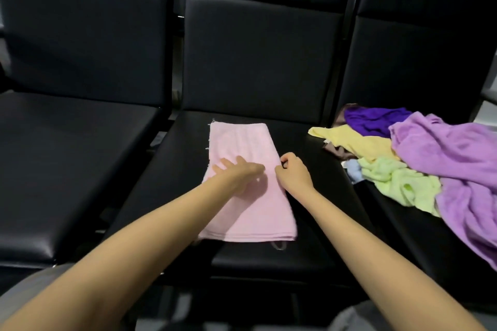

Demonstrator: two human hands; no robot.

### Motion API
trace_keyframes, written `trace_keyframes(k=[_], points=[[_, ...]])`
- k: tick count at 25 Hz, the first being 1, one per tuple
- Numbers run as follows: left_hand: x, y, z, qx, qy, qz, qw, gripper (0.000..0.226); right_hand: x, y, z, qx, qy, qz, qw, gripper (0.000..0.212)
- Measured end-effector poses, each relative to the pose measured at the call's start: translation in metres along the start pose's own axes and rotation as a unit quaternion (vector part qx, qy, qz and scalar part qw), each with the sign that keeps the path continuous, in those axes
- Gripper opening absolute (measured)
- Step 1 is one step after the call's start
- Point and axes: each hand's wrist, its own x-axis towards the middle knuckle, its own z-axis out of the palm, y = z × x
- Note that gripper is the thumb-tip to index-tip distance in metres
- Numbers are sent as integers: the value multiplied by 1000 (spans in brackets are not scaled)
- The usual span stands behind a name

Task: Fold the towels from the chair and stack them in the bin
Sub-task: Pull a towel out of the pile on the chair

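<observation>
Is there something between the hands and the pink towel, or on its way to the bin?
Nothing: the left hand lies on the pink towel, the right hand pinches its edge. The bin is not in view.

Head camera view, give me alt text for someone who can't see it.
A left hand presses flat on a folded pink towel on a black chair, while the right hand pinches its right edge. Unfolded purple, yellow and green towels lie piled to its right.
</observation>
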Motion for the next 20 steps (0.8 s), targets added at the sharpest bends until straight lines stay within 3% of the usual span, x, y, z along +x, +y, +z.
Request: trace_keyframes(k=[2, 5, 7, 9, 11, 16, 20], points=[[-8, -15, -9, 22, -27, 54, 998, 60, -1, 9, 1, 60, -1, 43, 997, 21], [-2, -43, -42, -75, 96, 31, 992, 36, 1, 14, 1, 118, -12, 57, 991, 14], [3, -53, -55, -185, 110, 8, 977, 9, 9, 11, -4, 150, -27, 89, 984, 24], [8, -55, -60, -273, 98, -12, 957, 19, 13, 4, -9, 165, -48, 145, 974, 26], [12, -56, -63, -296, 66, -31, 953, 27, 17, -3, -14, 147, -75, 168, 972, 16], [20, -64, -70, -347, -65, -80, 932, 38, 30, -1, -25, 77, -144, 186, 969, 18], [19, -65, -97, -385, -82, -68, 917, 26, 40, 5, -37, 290, -164, 162, 929, 25]])
